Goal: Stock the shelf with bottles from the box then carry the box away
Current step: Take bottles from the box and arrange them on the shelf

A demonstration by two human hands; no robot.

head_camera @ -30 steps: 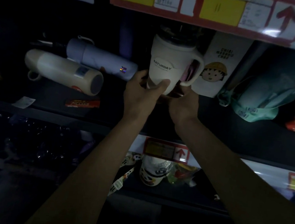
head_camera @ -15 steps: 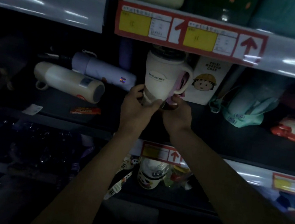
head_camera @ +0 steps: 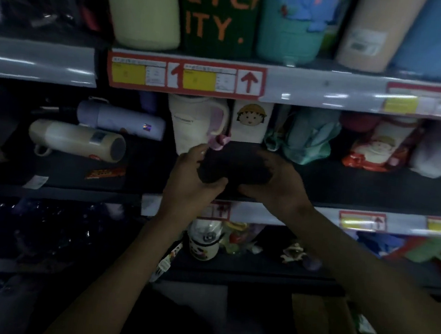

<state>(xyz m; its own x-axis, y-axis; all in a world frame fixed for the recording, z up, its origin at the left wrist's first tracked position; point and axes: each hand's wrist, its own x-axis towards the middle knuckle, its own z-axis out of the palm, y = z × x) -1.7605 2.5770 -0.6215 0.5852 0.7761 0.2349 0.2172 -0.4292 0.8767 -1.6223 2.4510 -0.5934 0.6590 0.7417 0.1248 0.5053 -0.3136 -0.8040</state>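
Note:
A white tumbler (head_camera: pixel 195 125) with a pink handle stands upright on the dark middle shelf (head_camera: pixel 364 187), under a red price tag (head_camera: pixel 186 76). My left hand (head_camera: pixel 192 180) is just below and in front of it, fingers loosely curled, not touching it. My right hand (head_camera: pixel 275 182) hovers to the right at the same height, also loosely curled. I see nothing between the hands but dark shelf. A cream bottle (head_camera: pixel 78 139) and a lilac bottle (head_camera: pixel 120 121) lie on their sides to the left. A brown cardboard box (head_camera: pixel 316 328) shows dimly at the lower right.
A carton with a cartoon face (head_camera: pixel 251 123), a teal pouch (head_camera: pixel 309 139) and a red packet (head_camera: pixel 374 152) fill the shelf's right side. Large tumblers (head_camera: pixel 142 4) stand on the shelf above. Small bottles (head_camera: pixel 203 242) sit on the shelf below.
Both hands have let go of the white tumbler and drawn back toward me. The tumbler now stands alone on the shelf. The camera has tilted upward.

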